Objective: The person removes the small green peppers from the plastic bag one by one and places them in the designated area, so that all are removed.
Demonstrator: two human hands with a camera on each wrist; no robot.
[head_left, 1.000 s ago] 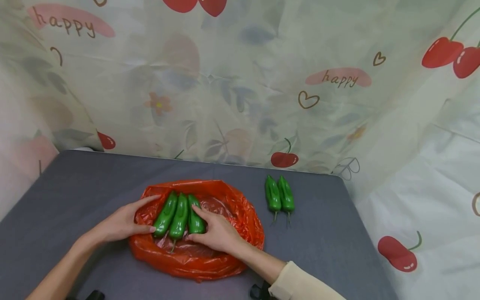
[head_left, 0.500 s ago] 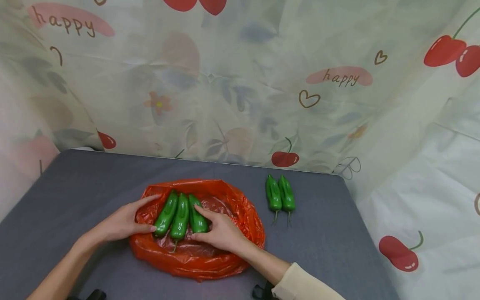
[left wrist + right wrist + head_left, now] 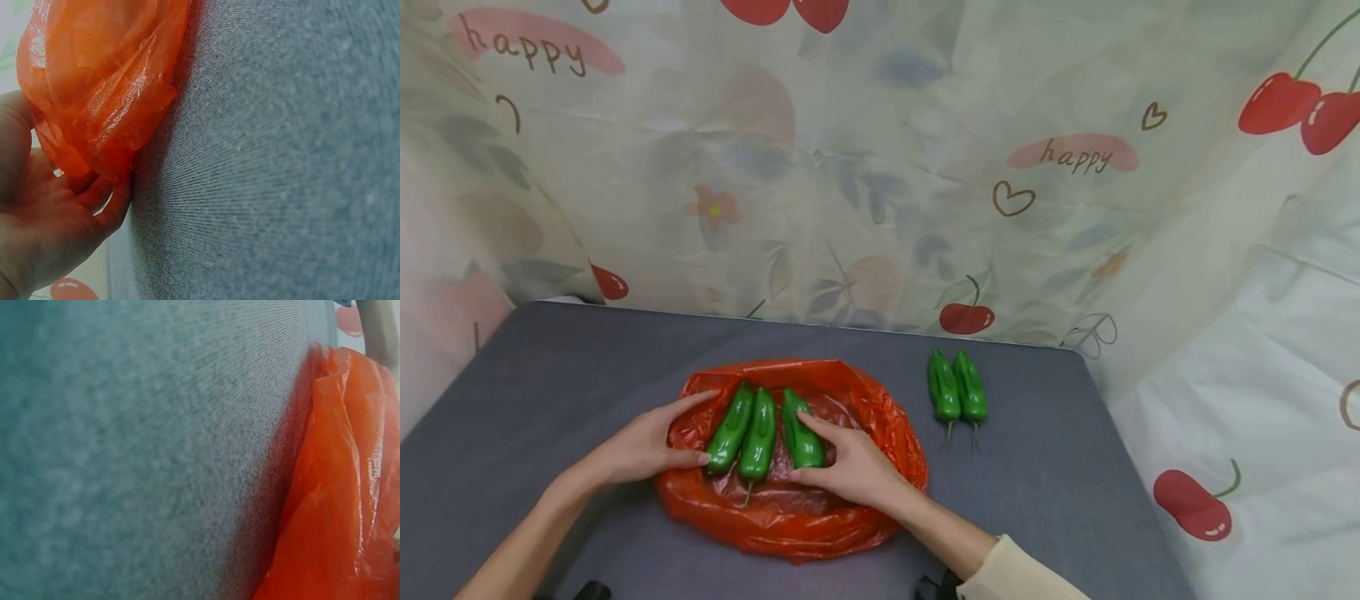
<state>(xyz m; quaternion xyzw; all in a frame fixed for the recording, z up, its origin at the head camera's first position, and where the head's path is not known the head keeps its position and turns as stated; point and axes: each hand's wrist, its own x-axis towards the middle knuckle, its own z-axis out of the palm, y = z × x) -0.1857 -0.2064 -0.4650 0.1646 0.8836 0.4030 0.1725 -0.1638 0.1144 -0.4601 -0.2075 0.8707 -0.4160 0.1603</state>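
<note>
The left hand (image 3: 643,446) gripped the bag's (image 3: 801,537) left rim; the right hand (image 3: 857,467) pinched a pepper (image 3: 797,437) inside.
A light pinch, rim held steady, seemed best, since loose plastic could snag. Two more peppers (image 3: 758,437) lay just left; past the bag's crumpled right side, another pair (image 3: 943,387) rested on the surface (image 3: 1037,467).

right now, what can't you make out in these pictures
- Head view: the stem of the rightmost pepper in the bag, hidden by the right hand.
- Head view: what the black object at bottom left is, cut off by the lower edge.
- Left wrist view: some fingertips of the left hand, hidden by the bag.
- Both wrist views: the bag's contents, hidden by its side.
</note>
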